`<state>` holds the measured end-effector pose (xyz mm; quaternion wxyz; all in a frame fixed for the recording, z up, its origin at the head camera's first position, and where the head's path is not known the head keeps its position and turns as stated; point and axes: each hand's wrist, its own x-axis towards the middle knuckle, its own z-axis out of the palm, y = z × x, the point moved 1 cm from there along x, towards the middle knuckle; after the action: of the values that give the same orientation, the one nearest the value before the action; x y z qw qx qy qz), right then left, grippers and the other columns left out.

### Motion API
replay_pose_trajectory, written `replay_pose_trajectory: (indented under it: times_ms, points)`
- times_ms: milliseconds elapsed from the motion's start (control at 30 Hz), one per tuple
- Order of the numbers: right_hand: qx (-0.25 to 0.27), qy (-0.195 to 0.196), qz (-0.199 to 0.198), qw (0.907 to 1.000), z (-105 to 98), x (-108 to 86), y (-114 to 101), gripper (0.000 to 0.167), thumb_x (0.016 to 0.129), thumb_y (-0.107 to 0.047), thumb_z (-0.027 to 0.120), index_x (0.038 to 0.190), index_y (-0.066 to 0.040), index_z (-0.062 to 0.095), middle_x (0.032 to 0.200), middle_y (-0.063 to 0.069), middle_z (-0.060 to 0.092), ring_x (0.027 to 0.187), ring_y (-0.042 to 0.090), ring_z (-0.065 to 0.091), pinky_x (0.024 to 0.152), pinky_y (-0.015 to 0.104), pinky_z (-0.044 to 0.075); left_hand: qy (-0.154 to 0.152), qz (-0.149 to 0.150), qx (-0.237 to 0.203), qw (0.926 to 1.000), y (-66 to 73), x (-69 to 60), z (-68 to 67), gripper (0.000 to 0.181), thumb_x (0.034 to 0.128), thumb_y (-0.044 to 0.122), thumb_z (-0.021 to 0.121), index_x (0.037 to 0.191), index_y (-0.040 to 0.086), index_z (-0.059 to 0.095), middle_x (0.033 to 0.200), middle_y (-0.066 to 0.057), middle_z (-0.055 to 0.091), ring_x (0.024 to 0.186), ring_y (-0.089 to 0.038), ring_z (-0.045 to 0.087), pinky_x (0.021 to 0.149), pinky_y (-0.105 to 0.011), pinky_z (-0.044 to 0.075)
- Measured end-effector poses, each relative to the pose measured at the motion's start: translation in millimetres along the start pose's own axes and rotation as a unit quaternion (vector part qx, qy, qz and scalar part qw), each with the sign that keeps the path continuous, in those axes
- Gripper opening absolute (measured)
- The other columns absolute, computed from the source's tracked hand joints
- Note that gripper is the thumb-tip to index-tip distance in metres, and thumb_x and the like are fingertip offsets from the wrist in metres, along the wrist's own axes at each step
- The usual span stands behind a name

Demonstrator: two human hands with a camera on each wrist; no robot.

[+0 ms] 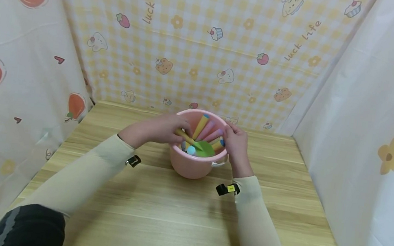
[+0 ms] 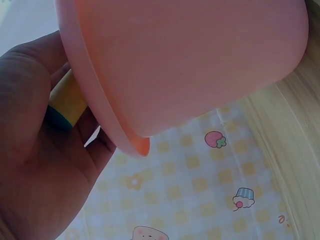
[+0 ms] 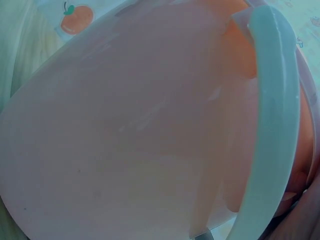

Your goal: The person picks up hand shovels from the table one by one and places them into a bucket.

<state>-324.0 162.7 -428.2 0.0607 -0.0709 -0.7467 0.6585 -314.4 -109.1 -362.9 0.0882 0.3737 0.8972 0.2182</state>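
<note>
A pink bucket (image 1: 189, 167) stands upright on the wooden table, holding several toy utensils with yellow and pink handles. My left hand (image 1: 164, 129) reaches over its left rim and grips a yellow handle (image 1: 185, 136). This handle seems to run to a broad green head (image 1: 204, 150) inside the bucket; its exact kind is unclear. In the left wrist view, the teal end of the handle (image 2: 68, 102) sticks out between thumb and fingers. At the right rim, my right hand (image 1: 236, 144) pinches the bucket's edge. The white bucket handle (image 3: 275, 115) hangs beside it.
Pink handles (image 1: 208, 131), another yellow handle (image 1: 201, 127) and a light-blue round end (image 1: 191, 150) crowd the bucket. The wooden table (image 1: 170, 222) meets a yellow checked cloth (image 1: 192, 44) behind and white printed cloths at both sides.
</note>
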Motion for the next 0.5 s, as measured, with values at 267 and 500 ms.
replay_pose_trajectory:
  times_ms: [267,500]
  points:
    - [-0.001,-0.002,0.003,1.0000,-0.6,0.2,0.3,0.036,0.114,-0.028,0.061,0.142,-0.013,0.076,0.092,0.006,0.068,0.074,0.010,0.059,0.061,0.018,0.051,0.002,-0.005,0.001,1.0000,-1.6,1.5,-0.8,0.025,0.0971,0.007,0.076,0.116,0.020,0.082,0.115,0.006,0.078,0.105,-0.021,0.068,0.092,-0.040,0.058]
    - [-0.001,-0.001,0.006,1.0000,-0.1,0.4,0.5,0.036,0.114,-0.029,0.060,0.143,-0.014,0.076,0.090,0.007,0.067,0.073,0.010,0.058,0.061,0.018,0.050,0.002,0.002,-0.014,0.9999,1.6,3.8,-0.7,0.022,0.0984,0.009,0.078,0.117,0.020,0.084,0.114,0.007,0.078,0.103,-0.019,0.069,0.089,-0.038,0.060]
